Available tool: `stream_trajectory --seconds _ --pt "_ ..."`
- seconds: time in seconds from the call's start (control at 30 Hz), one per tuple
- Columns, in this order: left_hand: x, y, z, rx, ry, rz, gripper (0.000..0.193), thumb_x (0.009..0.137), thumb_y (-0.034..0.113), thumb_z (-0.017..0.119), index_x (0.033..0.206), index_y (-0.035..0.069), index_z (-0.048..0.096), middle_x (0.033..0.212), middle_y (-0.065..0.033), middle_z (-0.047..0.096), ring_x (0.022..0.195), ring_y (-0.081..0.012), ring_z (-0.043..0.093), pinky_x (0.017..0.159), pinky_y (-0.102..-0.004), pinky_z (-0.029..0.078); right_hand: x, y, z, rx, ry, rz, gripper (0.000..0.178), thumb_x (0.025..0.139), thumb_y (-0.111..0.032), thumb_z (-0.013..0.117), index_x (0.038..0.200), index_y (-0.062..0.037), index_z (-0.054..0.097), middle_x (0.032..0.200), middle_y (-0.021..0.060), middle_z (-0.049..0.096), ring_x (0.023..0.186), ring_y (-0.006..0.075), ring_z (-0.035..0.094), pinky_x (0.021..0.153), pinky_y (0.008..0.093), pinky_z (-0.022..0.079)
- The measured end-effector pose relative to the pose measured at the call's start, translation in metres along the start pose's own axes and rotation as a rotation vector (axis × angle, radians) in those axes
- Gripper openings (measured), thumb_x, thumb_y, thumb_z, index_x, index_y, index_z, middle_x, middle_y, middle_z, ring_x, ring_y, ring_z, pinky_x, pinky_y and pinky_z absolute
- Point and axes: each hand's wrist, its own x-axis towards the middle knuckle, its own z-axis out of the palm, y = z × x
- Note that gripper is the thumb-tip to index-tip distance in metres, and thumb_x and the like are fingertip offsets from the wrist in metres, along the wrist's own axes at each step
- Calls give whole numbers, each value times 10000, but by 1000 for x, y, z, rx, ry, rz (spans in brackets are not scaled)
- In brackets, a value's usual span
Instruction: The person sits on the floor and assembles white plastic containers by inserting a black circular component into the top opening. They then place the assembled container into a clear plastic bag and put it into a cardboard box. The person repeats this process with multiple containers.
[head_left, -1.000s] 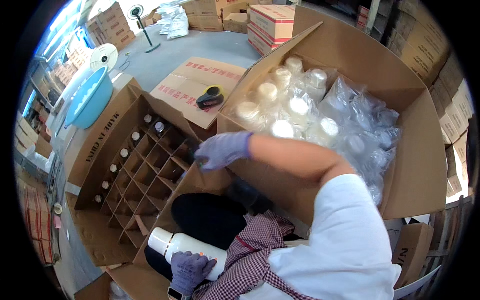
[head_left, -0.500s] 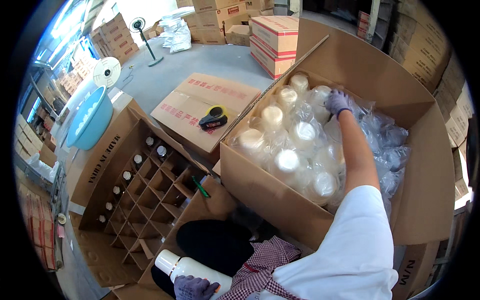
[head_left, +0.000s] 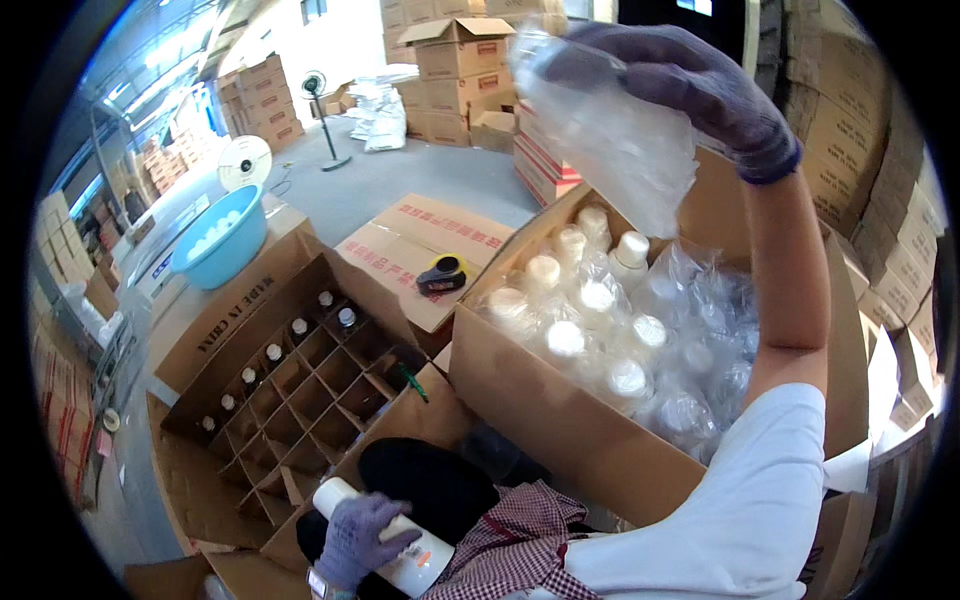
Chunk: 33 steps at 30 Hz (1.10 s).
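My left hand (head_left: pixel 362 540), in a purple knit glove, is closed around a white bottle (head_left: pixel 425 562) that lies slanted across my lap. My right hand (head_left: pixel 690 85), gloved alike, is raised high over the large carton (head_left: pixel 570 400), its fingers closed on a clear plastic bag (head_left: pixel 620 140) that hangs down. Below it, many bagged white bottles (head_left: pixel 565 338) stand packed in that carton. One white bottle (head_left: pixel 630 255) at the back looks free of plastic. Crumpled clear bags (head_left: pixel 710 300) cover the carton's right part.
At left stands an open carton with cardboard dividers (head_left: pixel 300 400), several capped bottles in its far cells and a green cutter (head_left: pixel 413 384) at its edge. A tape dispenser (head_left: pixel 442 275) rests on a closed carton (head_left: pixel 400 225). Beyond are a blue basin (head_left: pixel 215 250) and a fan (head_left: pixel 325 120).
My right hand has risen out of the large carton, lifting a clear plastic bag. My left hand has shifted along the bottle toward its capped end. The whole view has tilted slightly upward.
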Motion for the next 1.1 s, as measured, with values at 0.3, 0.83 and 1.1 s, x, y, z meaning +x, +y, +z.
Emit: stream_trajectory --seconds 0.3,0.83,1.1 --pt "62 23 14 -148 864 237 1193 561 552 905 1474 31 341 1425 -234 428 1292 -410 449 1088 -485 390 170 -27 251 955 477 -64 452 1034 -294 517 1403 -35 488 1290 86 593 1188 196 577 1060 321 437" --pt "-13 -146 -24 -1041 1461 -172 370 1022 339 570 1272 66 577 1219 -45 599 1095 -159 570 965 -328 497 136 -36 537 658 -198 -94 500 817 -119 742 1278 -20 578 1252 122 607 1104 213 581 916 365 484" --pt "-56 -243 42 -1714 1323 -68 485 996 357 435 1296 0 570 1363 -197 561 1238 -356 555 1065 -492 455 78 91 626 510 -48 350 137 799 -77 646 933 -55 664 892 152 683 854 334 663 776 377 529"
